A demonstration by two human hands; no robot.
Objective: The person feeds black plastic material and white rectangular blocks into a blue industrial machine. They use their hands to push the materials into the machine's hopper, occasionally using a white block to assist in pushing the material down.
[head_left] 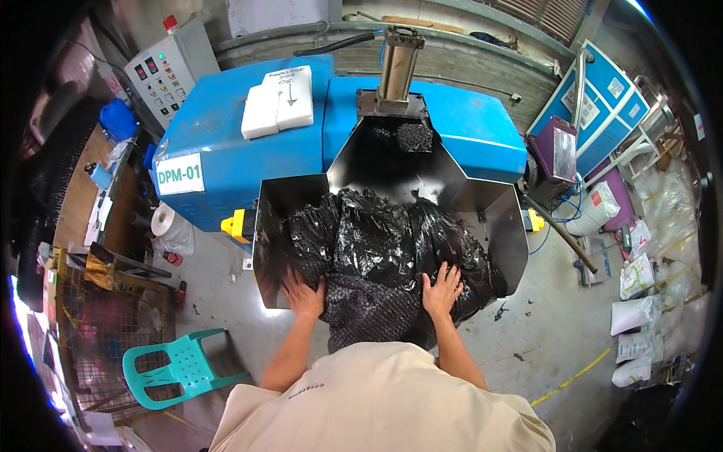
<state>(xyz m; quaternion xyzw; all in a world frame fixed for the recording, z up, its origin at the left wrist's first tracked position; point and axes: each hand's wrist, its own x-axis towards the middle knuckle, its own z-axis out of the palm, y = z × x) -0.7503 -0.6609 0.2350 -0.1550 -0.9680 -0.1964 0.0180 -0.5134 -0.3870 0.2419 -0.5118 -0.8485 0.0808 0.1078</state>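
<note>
A large heap of shiny black plastic film (373,237) fills the metal hopper (486,200) of a blue machine (467,124) in front of me. Its lower part is black bubble wrap (376,305), which hangs over the hopper's near edge toward my body. My left hand (303,292) presses on the left side of the heap, fingers spread. On the right side my right hand (442,290) lies against the film, its fingers also stretched apart. Neither hand grips anything. A dark opening lies at the hopper's back, below an upright metal cylinder (397,68).
A control cabinet (162,75) stands at the far left. White foam blocks (279,105) lie on the machine. A turquoise plastic chair (181,369) is at my left, beside a wire-mesh cage (113,339). White sacks (633,316) line the right side. A metal pipe (561,233) slants near the hopper's right.
</note>
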